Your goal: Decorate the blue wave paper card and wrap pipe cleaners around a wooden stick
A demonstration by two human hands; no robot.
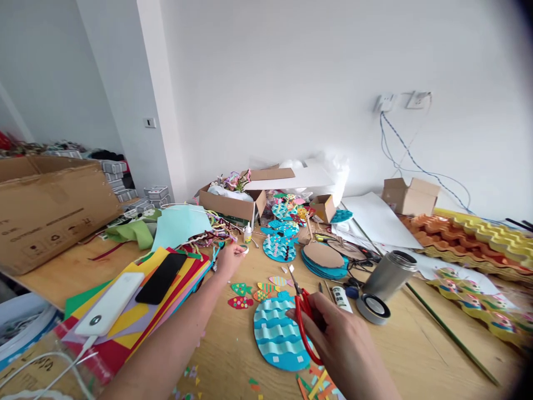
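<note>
My right hand (339, 339) is wrapped round the red handles of a pair of scissors (303, 311), whose blades point away from me. A small white square (291, 268) shows at the blade tips. Below the blades lies a blue cardboard disc (277, 333) with wavy light-blue strips and several small white squares on it. My left hand (230, 260) reaches farther forward, fingers closed at a small white round thing (245, 250), too small to name surely. Several colourful paper fish (241, 302) lie between the hands, beyond the disc. A small glue bottle (248, 233) stands just past my left hand.
On the left, a phone (161, 279) and a white power bank (110, 304) lie on coloured sheets. To the right are an open steel flask (391, 272), its lid (373, 309), stacked cardboard discs (323, 256), a green stick (452, 333) and egg trays (470, 236). Paper scraps (318, 384) lie in front.
</note>
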